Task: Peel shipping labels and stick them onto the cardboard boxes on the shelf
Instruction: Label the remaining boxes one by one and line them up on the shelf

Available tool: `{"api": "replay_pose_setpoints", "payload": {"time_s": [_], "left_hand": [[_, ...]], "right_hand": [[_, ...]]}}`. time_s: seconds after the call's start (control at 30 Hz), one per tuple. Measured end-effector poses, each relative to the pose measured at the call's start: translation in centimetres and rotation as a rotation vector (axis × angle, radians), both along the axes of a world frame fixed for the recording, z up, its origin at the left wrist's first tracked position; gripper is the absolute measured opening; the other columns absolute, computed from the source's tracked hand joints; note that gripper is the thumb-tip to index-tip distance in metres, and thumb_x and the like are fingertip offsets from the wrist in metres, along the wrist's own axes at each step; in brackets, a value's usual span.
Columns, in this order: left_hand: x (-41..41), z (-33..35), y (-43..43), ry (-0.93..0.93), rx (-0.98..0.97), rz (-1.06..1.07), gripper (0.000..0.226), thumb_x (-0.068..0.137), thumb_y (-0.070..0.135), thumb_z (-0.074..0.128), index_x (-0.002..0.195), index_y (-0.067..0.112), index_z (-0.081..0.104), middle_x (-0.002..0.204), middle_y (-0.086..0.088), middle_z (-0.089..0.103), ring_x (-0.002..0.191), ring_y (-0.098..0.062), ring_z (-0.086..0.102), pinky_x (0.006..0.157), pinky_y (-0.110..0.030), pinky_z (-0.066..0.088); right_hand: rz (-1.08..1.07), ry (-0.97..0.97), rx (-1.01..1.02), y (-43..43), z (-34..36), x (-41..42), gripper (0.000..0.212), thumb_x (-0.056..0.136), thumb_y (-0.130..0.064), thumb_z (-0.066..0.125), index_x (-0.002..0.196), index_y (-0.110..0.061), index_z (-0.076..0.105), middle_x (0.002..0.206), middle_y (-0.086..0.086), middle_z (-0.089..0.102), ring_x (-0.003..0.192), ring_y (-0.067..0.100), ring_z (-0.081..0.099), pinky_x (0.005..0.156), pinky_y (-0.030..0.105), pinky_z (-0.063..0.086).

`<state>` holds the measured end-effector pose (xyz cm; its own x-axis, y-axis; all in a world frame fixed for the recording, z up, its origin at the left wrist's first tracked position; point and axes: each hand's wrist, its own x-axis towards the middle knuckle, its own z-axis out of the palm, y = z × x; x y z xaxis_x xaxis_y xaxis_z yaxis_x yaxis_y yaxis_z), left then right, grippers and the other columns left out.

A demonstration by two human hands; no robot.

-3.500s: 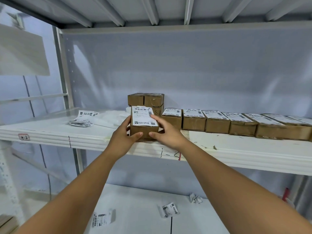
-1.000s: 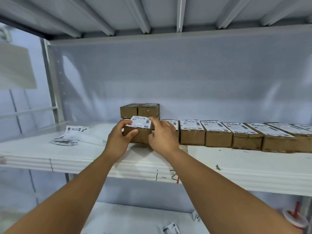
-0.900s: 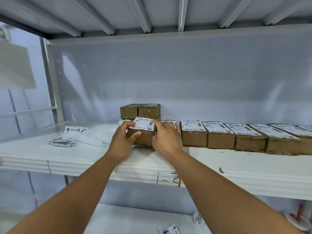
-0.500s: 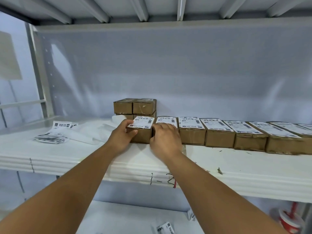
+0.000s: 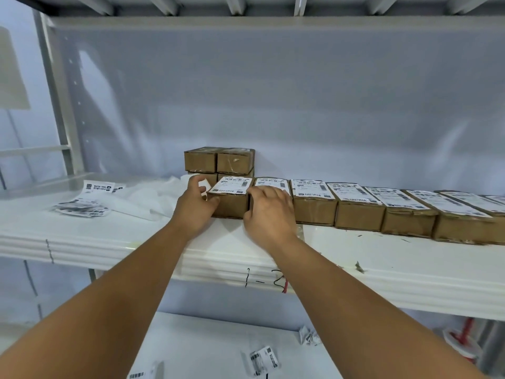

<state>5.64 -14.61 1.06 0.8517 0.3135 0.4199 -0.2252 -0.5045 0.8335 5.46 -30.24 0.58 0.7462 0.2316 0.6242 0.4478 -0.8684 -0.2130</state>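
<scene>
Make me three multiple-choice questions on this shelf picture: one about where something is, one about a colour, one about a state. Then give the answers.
1. Where does the pile of loose labels lie?
A. on the stacked boxes
B. on the shelf, left of the boxes
C. on the far right box

2. What colour are the cardboard boxes?
A. brown
B. white
C. blue

3. The box that the left hand touches:
A. has its flaps open
B. has a bare top
C. bears a label on top

Answers:
1 B, the pile lies flat on the white board, apart from the row.
2 A, every front shows brown card.
3 C, a white printed label covers its top.
</scene>
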Motion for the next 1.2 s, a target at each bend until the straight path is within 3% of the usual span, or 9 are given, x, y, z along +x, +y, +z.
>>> {"api": "replay_pose_setpoints", "payload": {"time_s": [0.1, 0.2, 0.27, 0.47, 0.63, 0.8, 0.9, 1.03, 1.2], "left_hand": [[-0.1, 0.1, -0.1, -0.169, 0.131, 0.109, 0.029, 0.089, 0.008, 0.053, 0.117, 0.014, 0.054, 0.118, -0.006, 0.058, 0.101, -0.020, 0.055, 0.084, -0.025, 0.040], [0.2, -0.3, -0.4, -0.284, 0.443, 0.127, 0.031, 0.086, 0.004, 0.052, 0.116, 0.011, 0.059, 0.117, -0.008, 0.057, 0.109, -0.026, 0.052, 0.088, -0.034, 0.043], [0.8, -0.2, 0.0, -0.300, 0.539, 0.158, 0.030, 0.087, 0.005, 0.052, 0.115, 0.011, 0.061, 0.117, -0.009, 0.059, 0.112, -0.028, 0.047, 0.088, -0.037, 0.042], [3.2, 2.4, 1.5, -0.305, 0.375, 0.230, 0.025, 0.090, 0.008, 0.049, 0.110, 0.012, 0.063, 0.112, -0.006, 0.063, 0.111, -0.026, 0.048, 0.086, -0.036, 0.045], [3.5, 0.7, 2.8, -0.357, 0.481, 0.245, 0.023, 0.087, 0.006, 0.051, 0.101, 0.011, 0.068, 0.102, -0.010, 0.067, 0.111, -0.028, 0.049, 0.084, -0.034, 0.041], [3.3, 1.0, 3.0, -0.281, 0.413, 0.246, 0.036, 0.084, 0.004, 0.048, 0.113, 0.015, 0.066, 0.107, -0.010, 0.064, 0.116, -0.022, 0.047, 0.087, -0.030, 0.039], [3.6, 0.7, 2.6, -0.281, 0.491, 0.222, 0.039, 0.083, 0.003, 0.049, 0.115, 0.015, 0.066, 0.107, -0.012, 0.065, 0.110, -0.025, 0.052, 0.089, -0.031, 0.039], [4.3, 0.6, 3.0, -0.273, 0.533, 0.221, 0.039, 0.081, 0.001, 0.048, 0.111, 0.016, 0.067, 0.101, -0.013, 0.068, 0.104, -0.029, 0.054, 0.089, -0.035, 0.041], [4.9, 0.4, 3.1, -0.229, 0.522, 0.217, 0.038, 0.082, 0.004, 0.046, 0.112, 0.019, 0.065, 0.103, -0.008, 0.068, 0.107, -0.026, 0.052, 0.091, -0.034, 0.041]], "right_hand": [[-0.013, -0.104, 0.047, 0.4, 0.2, -0.1, 0.048, 0.084, -0.015, 0.052, 0.132, -0.019, 0.053, 0.133, 0.003, 0.051, 0.131, 0.022, 0.037, 0.117, 0.038, 0.010], [0.019, -0.135, 0.017, 1.0, 1.0, -0.4, 0.044, 0.084, -0.014, 0.052, 0.128, -0.018, 0.056, 0.128, 0.003, 0.054, 0.124, 0.025, 0.041, 0.105, 0.035, 0.029], [0.028, -0.096, -0.047, 1.6, 2.1, 0.0, 0.041, 0.088, -0.016, 0.049, 0.128, -0.018, 0.055, 0.127, 0.003, 0.053, 0.122, 0.024, 0.041, 0.094, 0.034, 0.036], [0.002, 0.116, 0.047, 3.6, 7.0, 5.1, 0.039, 0.089, -0.016, 0.051, 0.128, -0.020, 0.053, 0.130, 0.009, 0.044, 0.120, 0.028, 0.043, 0.084, 0.032, 0.042], [-0.018, 0.191, -0.034, 5.4, 7.6, 9.7, 0.057, 0.088, -0.013, 0.047, 0.144, -0.022, 0.037, 0.146, 0.008, 0.033, 0.133, 0.031, 0.026, 0.102, 0.037, 0.037], [-0.086, 0.273, -0.226, 6.4, 7.6, 12.8, 0.074, 0.087, -0.004, 0.046, 0.150, -0.033, 0.019, 0.158, 0.001, 0.012, 0.140, 0.033, 0.010, 0.108, 0.050, 0.033], [-0.106, 0.295, -0.249, 7.3, 7.4, 14.6, 0.078, 0.089, -0.007, 0.048, 0.149, -0.040, 0.011, 0.149, 0.011, 0.022, 0.133, 0.036, 0.016, 0.104, 0.052, 0.035], [-0.076, 0.236, -0.298, 8.1, 7.2, 15.3, 0.065, 0.096, -0.025, 0.049, 0.149, -0.041, 0.015, 0.139, 0.019, 0.026, 0.128, 0.037, 0.021, 0.105, 0.046, 0.034], [-0.112, 0.153, -0.383, 7.7, 7.2, 15.7, 0.074, 0.095, -0.013, 0.051, 0.148, -0.043, 0.010, 0.135, 0.020, 0.023, 0.120, 0.037, 0.034, 0.101, 0.040, 0.040]]}}
